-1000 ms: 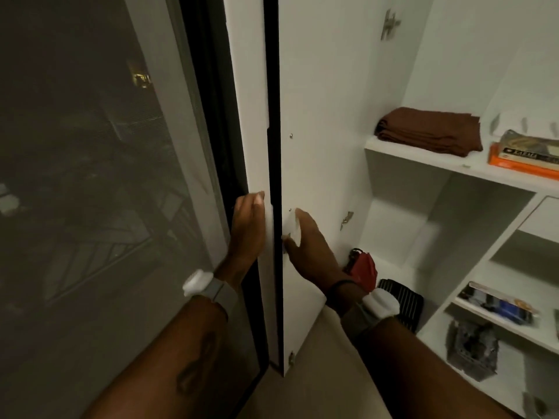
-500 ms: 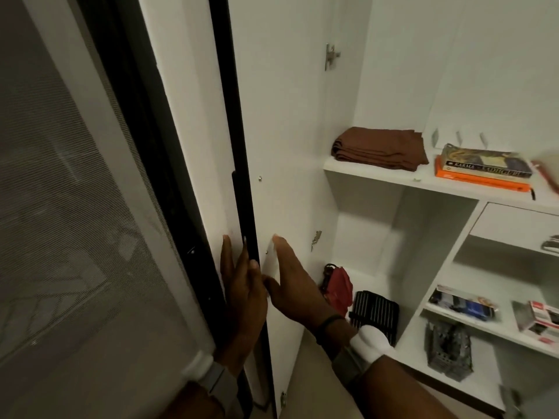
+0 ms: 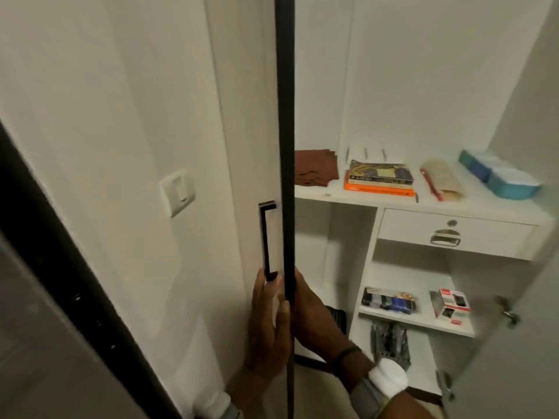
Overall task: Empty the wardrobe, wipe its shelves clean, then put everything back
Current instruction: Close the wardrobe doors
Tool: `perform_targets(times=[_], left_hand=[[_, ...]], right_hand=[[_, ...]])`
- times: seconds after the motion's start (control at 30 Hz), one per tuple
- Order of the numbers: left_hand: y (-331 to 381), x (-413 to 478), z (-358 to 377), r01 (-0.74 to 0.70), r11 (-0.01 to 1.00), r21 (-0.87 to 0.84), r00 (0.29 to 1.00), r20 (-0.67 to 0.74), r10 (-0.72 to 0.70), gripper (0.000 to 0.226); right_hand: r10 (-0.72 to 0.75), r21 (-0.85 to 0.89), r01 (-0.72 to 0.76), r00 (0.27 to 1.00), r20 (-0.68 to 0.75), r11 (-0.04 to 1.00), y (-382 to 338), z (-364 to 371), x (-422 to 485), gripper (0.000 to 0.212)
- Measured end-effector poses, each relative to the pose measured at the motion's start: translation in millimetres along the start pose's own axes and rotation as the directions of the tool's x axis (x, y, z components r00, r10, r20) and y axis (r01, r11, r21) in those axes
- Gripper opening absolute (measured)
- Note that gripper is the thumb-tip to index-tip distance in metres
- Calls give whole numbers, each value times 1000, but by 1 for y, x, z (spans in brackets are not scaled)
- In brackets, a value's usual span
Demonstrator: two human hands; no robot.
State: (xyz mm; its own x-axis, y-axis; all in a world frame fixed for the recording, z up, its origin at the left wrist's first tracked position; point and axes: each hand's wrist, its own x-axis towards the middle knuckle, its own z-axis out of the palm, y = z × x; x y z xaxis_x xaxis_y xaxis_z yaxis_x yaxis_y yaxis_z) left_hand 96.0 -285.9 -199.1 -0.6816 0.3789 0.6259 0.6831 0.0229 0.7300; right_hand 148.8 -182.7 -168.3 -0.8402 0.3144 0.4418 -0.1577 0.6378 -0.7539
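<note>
The door of the wardrobe stands edge-on to me. Its black edge cuts the view from 12 to 6 o'clock and hides much. My right hand, near 6 o'clock, is on the inner side of the door. Its fingers go behind the black edge, so I cannot tell if they are curled or straight, or if they hold something. My left hand lies on the outer face, fingers nearly straight and pointing up, with one fingertip touching the lower end of the black handle. It grips nothing that I can see. A pale patch shows between its fingers — what it is, I cannot say.

The folded brown cloth on the top shelf is half covered by the black edge. Toward 3 o'clock from it lie two stacked books, then a beige roll with a red stick beside it, then blurred blue boxes. Under this shelf is a closed drawer. On the small shelf at 4 o'clock stand a dark flat pack and a red-and-white carton — the print is too small to read. Below is a grey metallic thing which I cannot identify. A black ribbed object is mostly hidden behind my right hand.
</note>
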Motion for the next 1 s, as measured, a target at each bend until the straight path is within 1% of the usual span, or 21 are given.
perform_targets(times=[0.07,0.1,0.17,0.2,0.27,0.3,0.37,0.43,0.5,0.6,0.7,0.77,0.8,0.83,0.93,1.0], left_hand=[[18,11,33,16,999,-52,1000,21,-15,48],[25,21,48,28,999,-46,999,35,-26,47],[40,49,78,41,998,40,995,85,-45,44],[44,64,93,49,995,91,991,120,-60,39],[46,95,121,39,988,150,982,175,-65,17],[46,110,133,27,983,181,978,197,-63,10],[36,134,152,-25,963,268,966,255,-46,14],[27,153,168,-58,948,311,944,326,-49,18],[23,170,184,-117,941,319,922,387,-16,20],[20,197,208,-160,948,274,903,429,29,17],[11,219,234,-208,947,245,900,428,87,23],[2,231,249,-267,931,247,904,399,154,35],[-1,237,257,-271,933,235,904,396,163,40],[-3,243,262,-254,940,227,906,395,149,39],[-10,256,274,-243,943,227,907,399,138,26],[-11,262,280,-225,943,245,903,417,107,25]], right_hand=[[109,14,-108,993,-44,994,23,-35,-5,45],[163,15,-162,984,-70,987,36,-51,-4,38],[251,10,-252,962,-111,968,61,-83,6,28],[287,5,-289,951,-113,957,73,-98,12,26],[311,-47,-318,944,-107,947,93,-123,27,26],[319,-82,-329,941,-112,941,101,-133,33,27],[355,-117,-370,926,-131,922,116,-146,45,28],[389,-155,-412,908,-158,898,133,-156,58,32],[437,-157,-468,878,-198,870,152,-165,73,39],[509,-173,-563,816,-275,808,177,-174,98,47],[492,-242,-589,793,-360,771,194,-187,120,41],[475,-284,-595,788,-391,752,204,-197,135,37],[480,-284,-602,782,-399,746,209,-200,142,35],[487,-284,-612,775,-403,739,214,-202,149,35],[519,-234,-634,753,-405,737,236,-206,166,47],[533,-211,-646,740,-411,733,246,-210,173,51]])
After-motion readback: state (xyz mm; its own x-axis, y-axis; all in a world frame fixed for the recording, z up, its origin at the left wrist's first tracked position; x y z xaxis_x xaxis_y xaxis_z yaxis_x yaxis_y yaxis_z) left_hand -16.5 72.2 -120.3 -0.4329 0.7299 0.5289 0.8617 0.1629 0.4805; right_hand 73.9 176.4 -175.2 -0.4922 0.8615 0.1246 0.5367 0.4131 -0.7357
